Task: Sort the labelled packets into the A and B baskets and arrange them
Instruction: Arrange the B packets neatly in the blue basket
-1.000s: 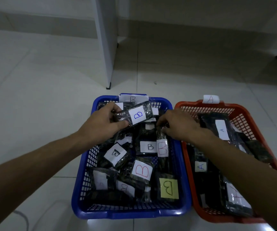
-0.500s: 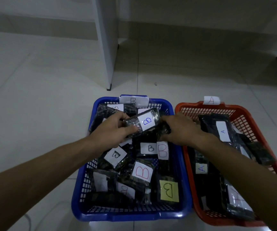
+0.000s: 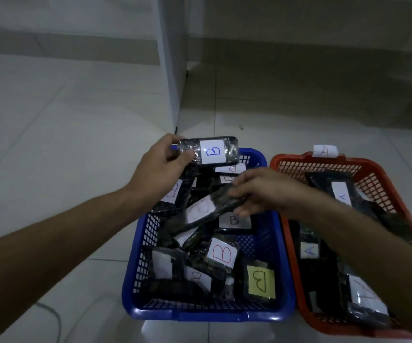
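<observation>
Left hand [image 3: 161,167] grips a B-labelled packet [image 3: 208,151] above the far rim of the blue basket [image 3: 284,280]; right hand [image 3: 261,191] grasps a blurred dark packet [image 3: 200,212] over that basket's middle; the red basket [image 3: 289,219] touches it on the right; open tiled floor [image 3: 63,144] lies left and far.

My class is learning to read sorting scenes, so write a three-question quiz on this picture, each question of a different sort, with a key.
1. True or false: the left hand holds a packet labelled B.
2. What colour is the basket tagged A?
3. The right hand grips a dark packet over: (a) the blue basket, (b) the floor, (c) the red basket.

Key: 1 true; 2 red; 3 a.
</observation>
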A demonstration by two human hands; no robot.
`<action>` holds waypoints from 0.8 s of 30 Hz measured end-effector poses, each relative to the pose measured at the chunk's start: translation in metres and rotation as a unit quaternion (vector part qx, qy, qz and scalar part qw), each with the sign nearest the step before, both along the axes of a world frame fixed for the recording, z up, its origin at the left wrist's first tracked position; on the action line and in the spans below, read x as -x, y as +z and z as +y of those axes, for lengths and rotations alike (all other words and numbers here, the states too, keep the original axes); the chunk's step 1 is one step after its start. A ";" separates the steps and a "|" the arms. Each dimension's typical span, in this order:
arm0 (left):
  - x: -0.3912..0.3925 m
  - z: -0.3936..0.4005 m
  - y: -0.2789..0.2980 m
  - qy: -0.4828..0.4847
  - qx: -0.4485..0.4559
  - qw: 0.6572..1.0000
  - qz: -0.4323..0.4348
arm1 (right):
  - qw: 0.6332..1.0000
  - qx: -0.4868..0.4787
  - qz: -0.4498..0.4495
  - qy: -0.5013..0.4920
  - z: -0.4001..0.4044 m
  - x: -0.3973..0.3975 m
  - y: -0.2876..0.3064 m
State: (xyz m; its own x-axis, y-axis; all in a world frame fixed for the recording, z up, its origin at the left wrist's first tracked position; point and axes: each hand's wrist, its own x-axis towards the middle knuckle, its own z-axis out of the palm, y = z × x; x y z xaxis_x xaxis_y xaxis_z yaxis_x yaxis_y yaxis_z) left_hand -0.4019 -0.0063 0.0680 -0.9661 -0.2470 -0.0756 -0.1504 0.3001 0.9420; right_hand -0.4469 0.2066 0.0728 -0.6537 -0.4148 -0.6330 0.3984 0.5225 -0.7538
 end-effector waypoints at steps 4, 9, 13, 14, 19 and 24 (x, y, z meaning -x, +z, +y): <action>-0.007 0.010 -0.013 -0.074 0.031 0.996 -0.045 | 0.990 -0.088 -0.015 0.109 -0.010 -0.019 -0.019; -0.012 0.016 -0.027 -0.125 0.068 0.985 -0.094 | 0.874 -0.355 0.313 0.109 0.022 -0.003 0.006; -0.012 0.025 -0.031 -0.165 0.043 0.979 -0.114 | 0.800 -0.293 0.459 0.253 0.018 -0.004 -0.004; -0.013 0.027 -0.032 -0.171 0.032 0.977 -0.120 | 0.793 -0.268 0.471 0.278 0.014 -0.007 -0.012; -0.021 0.023 -0.034 -0.161 0.168 0.969 -0.081 | 0.795 -0.278 0.460 0.283 0.012 -0.003 -0.037; -0.025 0.005 -0.027 -0.316 0.304 0.894 -0.093 | 0.787 -0.313 0.414 0.334 0.009 0.000 -0.058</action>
State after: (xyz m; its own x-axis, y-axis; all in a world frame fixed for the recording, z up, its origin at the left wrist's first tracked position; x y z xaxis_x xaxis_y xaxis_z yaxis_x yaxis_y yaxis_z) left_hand -0.3768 -0.0013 0.0415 -0.9121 0.2936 -0.2861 0.0930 0.8280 0.5530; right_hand -0.4465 0.2160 0.0148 -0.7177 -0.6174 -0.3221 -0.6152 0.7788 -0.1219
